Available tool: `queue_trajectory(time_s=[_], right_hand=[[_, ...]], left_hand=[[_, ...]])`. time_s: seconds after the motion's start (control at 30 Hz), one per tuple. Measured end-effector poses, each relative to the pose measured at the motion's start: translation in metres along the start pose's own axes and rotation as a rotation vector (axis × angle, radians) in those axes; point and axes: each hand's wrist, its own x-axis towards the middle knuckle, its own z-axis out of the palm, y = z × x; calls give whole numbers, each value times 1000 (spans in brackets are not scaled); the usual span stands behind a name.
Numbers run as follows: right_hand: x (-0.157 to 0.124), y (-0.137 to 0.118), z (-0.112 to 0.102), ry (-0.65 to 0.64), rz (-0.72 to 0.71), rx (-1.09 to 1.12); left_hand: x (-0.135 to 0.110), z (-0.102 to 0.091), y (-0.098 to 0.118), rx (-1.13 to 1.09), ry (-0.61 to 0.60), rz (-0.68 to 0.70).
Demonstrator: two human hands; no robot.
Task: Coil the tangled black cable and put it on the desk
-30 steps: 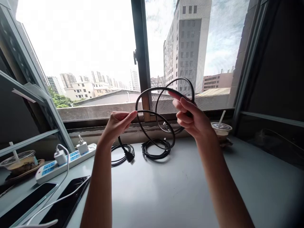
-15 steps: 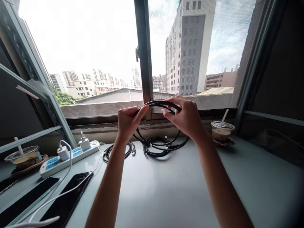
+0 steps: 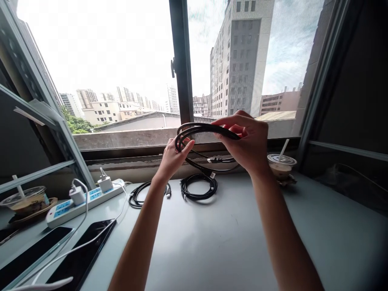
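Observation:
I hold a black cable (image 3: pixel 200 130) gathered into flat loops in the air in front of the window. My left hand (image 3: pixel 174 155) pinches the left bend of the loops. My right hand (image 3: pixel 247 141) is closed over their right side. One plug end (image 3: pixel 216 160) hangs loose below the loops, between my hands. On the grey desk (image 3: pixel 224 242) beneath lie two more coiled black cables, one at centre (image 3: pixel 198 186) and one to its left (image 3: pixel 145 193).
A white power strip (image 3: pixel 81 200) with two chargers sits at the left, its white wires running to two dark phones (image 3: pixel 75 254) at the near left. Drink cups with straws stand at far left (image 3: pixel 26 202) and at right (image 3: pixel 281 163). A metal shelf frame (image 3: pixel 45 121) rises at the left.
The wide, open loops I held apart a second ago are now drawn together into a tight, flat bundle. Both hands came closer, and the cable lifted off the desk.

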Motion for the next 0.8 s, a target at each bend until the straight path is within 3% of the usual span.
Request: queue_trajectory(time_s=[0.13,0.27,0.37,0.5,0.63,0.8], right_hand=[[1,0,0,120,-10,58],[2,18,4,36,75,-1],[1,30,7,-76,170,-144],[-2,26,10,-225,286,19],[-2,17,4,-357,442,264],[2,14,-3,-325,608,286]], left_hand=[[4,2,3,-374,78,-92],[1,-11,14,-648,207,-146],[-4,-16,24,-517,412,-66],[-9,-13,33,-315,514,94],[-8,-11,25,-218,366,55],[-5,-5,6,103,-22,-223]])
